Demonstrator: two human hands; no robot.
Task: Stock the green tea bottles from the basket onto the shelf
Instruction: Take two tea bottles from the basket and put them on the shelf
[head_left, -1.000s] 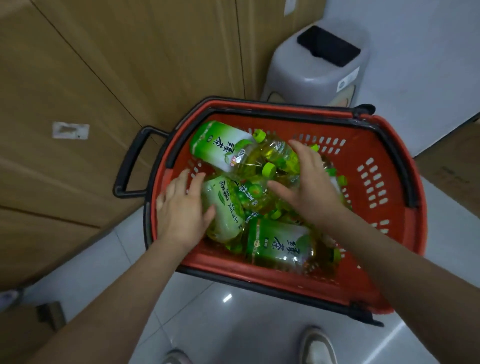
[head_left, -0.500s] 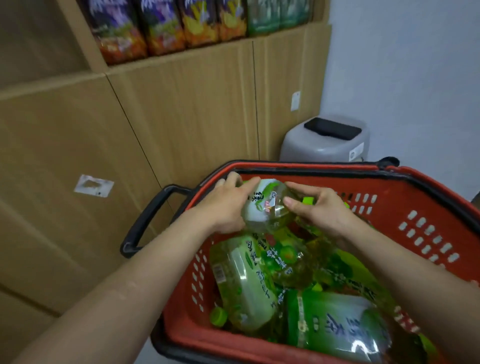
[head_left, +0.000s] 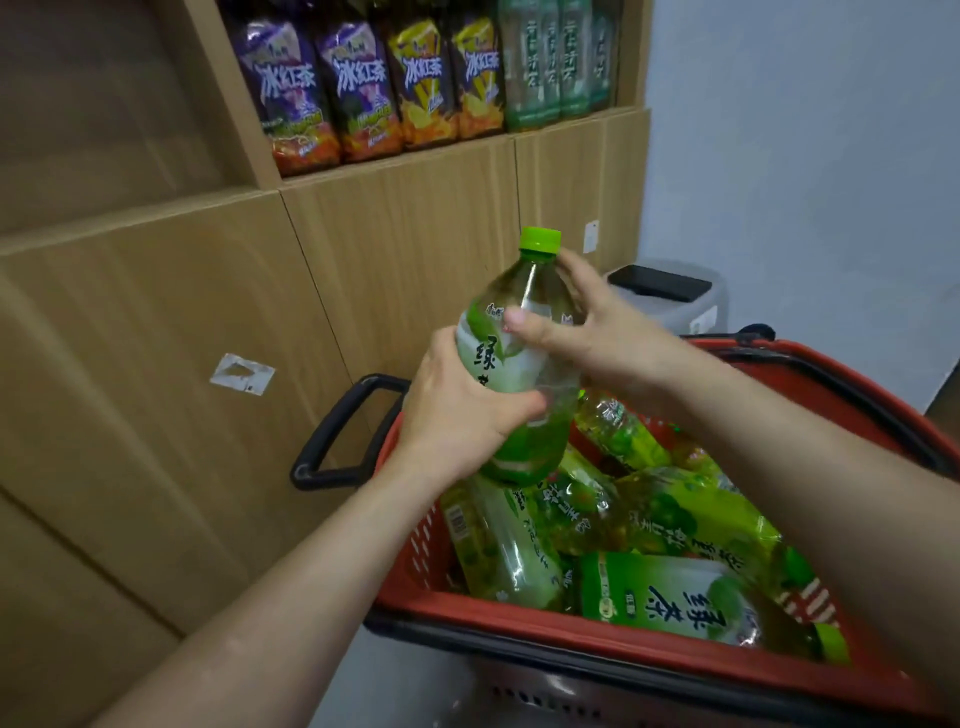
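Note:
A green tea bottle (head_left: 522, 301) with a green cap stands upright in the air above the red basket (head_left: 597, 649). My left hand (head_left: 457, 410) wraps its lower body from the left. My right hand (head_left: 592, 332) grips its shoulder and neck from the right. Several more green tea bottles (head_left: 660, 597) lie on their sides in the basket below. The wooden shelf (head_left: 395, 161) runs above and behind, at upper left.
Purple and yellow iced tea bottles (head_left: 363, 88) and pale green bottles (head_left: 550, 62) stand in a row on the shelf. A black handle (head_left: 332, 431) juts from the basket's left side. A grey bin (head_left: 670, 296) stands by the white wall behind the basket.
Both hands reached into the basket, took hold of one bottle and lifted it upright out of the pile. The view has tilted up so the stocked shelf shows.

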